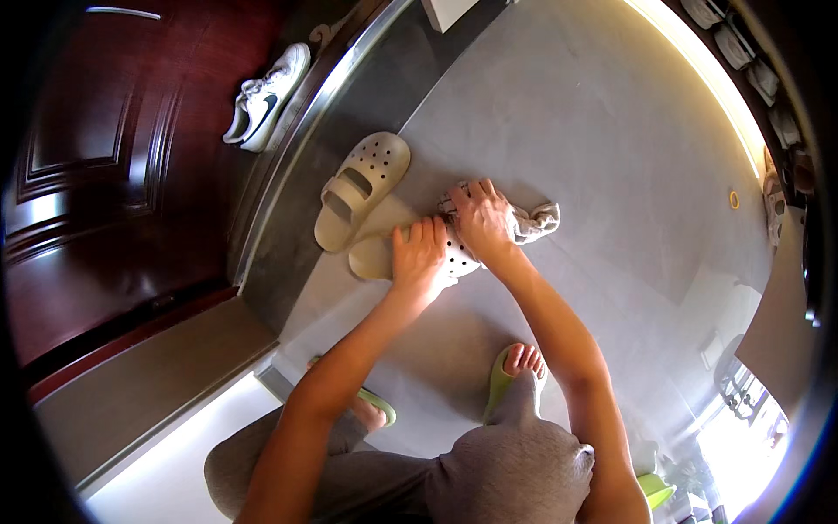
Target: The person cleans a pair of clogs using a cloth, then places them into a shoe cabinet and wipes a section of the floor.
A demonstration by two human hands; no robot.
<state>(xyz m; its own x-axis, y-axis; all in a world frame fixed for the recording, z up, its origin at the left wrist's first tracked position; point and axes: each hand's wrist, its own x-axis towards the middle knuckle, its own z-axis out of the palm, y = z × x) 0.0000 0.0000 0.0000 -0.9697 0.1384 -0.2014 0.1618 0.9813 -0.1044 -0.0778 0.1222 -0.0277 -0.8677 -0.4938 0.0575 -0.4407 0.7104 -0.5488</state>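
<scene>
A beige clog (371, 259) with round holes in its toe lies in front of me, heel to the left. My left hand (421, 256) grips it across the middle and hides that part. Bunched under my right hand (482, 217) is a patterned pale cloth (537, 224), pressed against the clog's toe end. One end of the cloth sticks out to the right of the fingers. The matching beige clog (374, 166) rests on the floor just up and left, with no hand on it.
White sneakers (271, 100) stand by the dark red door (113, 157) at far left. A metal-edged threshold (349, 65) runs beside them. My feet wear green slippers (499, 384). Shoes line a rack (755, 74) at upper right, and a yellow ring (734, 200) lies on the grey floor (611, 175).
</scene>
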